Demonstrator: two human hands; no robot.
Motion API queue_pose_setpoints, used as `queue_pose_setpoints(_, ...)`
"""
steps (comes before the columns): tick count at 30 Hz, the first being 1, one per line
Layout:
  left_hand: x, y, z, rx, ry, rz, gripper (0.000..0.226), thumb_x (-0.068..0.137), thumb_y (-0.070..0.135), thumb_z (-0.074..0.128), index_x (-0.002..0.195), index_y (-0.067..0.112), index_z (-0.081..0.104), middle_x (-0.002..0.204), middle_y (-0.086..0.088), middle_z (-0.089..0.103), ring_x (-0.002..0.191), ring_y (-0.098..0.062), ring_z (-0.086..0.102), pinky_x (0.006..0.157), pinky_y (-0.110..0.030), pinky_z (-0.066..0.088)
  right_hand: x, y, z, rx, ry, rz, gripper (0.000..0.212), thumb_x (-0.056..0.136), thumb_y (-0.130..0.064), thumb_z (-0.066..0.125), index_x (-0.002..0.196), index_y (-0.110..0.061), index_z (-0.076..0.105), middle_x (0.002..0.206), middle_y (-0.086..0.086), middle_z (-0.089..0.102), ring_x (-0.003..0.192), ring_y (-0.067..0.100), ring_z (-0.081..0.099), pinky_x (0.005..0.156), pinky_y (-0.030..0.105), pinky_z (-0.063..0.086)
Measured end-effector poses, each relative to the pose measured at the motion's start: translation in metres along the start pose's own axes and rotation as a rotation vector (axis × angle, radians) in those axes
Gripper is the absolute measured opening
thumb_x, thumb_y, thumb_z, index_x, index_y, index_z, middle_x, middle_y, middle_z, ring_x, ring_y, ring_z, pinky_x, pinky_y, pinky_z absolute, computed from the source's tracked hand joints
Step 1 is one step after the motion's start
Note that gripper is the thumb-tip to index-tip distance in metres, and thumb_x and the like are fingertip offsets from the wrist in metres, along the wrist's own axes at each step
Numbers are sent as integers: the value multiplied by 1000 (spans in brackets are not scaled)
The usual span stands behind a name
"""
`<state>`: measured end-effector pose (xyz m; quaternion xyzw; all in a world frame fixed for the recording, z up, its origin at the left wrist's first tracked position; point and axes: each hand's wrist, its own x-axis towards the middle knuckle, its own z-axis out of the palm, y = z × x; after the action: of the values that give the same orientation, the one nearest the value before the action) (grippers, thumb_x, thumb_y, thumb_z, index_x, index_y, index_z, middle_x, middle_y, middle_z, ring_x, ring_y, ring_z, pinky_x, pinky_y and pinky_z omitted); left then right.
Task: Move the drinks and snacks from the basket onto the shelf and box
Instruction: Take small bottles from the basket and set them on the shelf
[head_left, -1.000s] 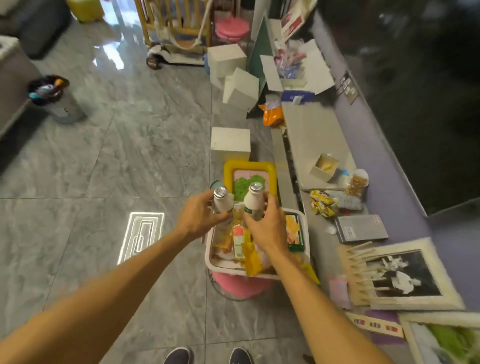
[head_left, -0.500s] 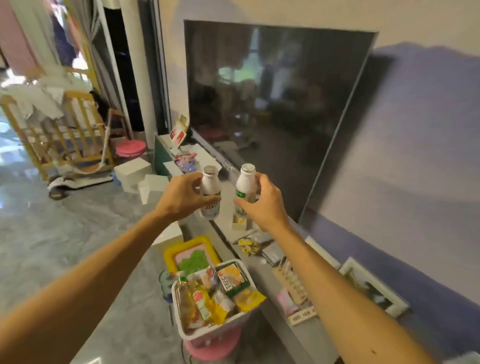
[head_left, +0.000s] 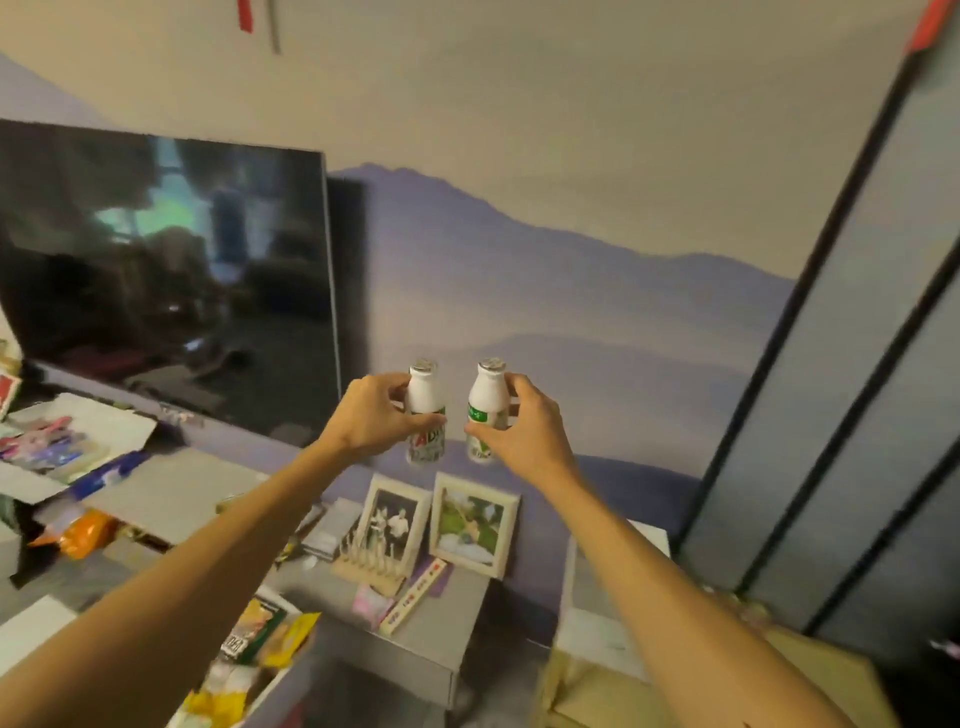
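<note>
A: Obs. The left bottle (head_left: 427, 415) and the right bottle (head_left: 488, 410) are white and upright, side by side, not touching. Both are in the air above the shelf (head_left: 441, 639). The left hand (head_left: 363, 421) curls round one body and the right hand (head_left: 524, 436) round the other.

B: Why one per hand, gripped at mid-body?

A: Judgement: it moves two drinks per trip. Keeping the bases free lets them go straight down flat.

B: Surroundings?

A: Photo frames (head_left: 397, 522) lean at the shelf's back, under the bottles. The basket (head_left: 280, 680), with snacks in it, sits off the shelf's front left. The cardboard box (head_left: 810, 670) is to the shelf's right. The television (head_left: 156, 270) is above the shelf's left end.
</note>
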<state>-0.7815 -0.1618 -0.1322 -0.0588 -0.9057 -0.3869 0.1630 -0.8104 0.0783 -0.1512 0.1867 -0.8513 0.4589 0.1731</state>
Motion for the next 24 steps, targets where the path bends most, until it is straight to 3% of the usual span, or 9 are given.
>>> queue_pose_setpoints(4,-5,86,98,-84,-91,57,45,75,47,91,111,26,73,99,7,78,88,-11,75,80,-45,65,-47,62,-112,-68,96,96,67,74,-33,98,129,-31,59,114,-20,63,101,8,67,77,21,53)
queue_pose_setpoints(9,-18,180,212,-145,-179,105,51,77,40,92,119,18,73,105,3,78,92,-13,75,83,-46,65,-108,128,-234,-108,180,193,66,74,-34,99,125,-35,58,116,-19,64,102,10,68,82,26,57)
queue_pose_setpoints(12,-27,222,272,-165,-236,122,56,77,40,92,124,18,71,113,2,77,97,-16,74,86,-44,65,-138,158,-288,-137,211,255,65,74,-33,99,126,-28,61,119,-12,68,104,13,69,86,35,62)
queue_pose_setpoints(16,-27,257,332,-152,-308,123,52,76,42,92,120,25,69,112,5,75,97,-16,73,86,-36,62,-161,194,-332,-143,237,319,69,73,-31,99,130,-25,61,124,-7,71,106,16,71,90,40,63)
queue_pose_setpoints(24,11,257,424,-160,-359,98,46,73,40,95,111,30,71,103,9,77,93,-10,72,85,-38,62,-162,275,-355,-136,260,439,68,77,-25,97,134,-26,58,134,-4,69,116,17,68,97,43,62)
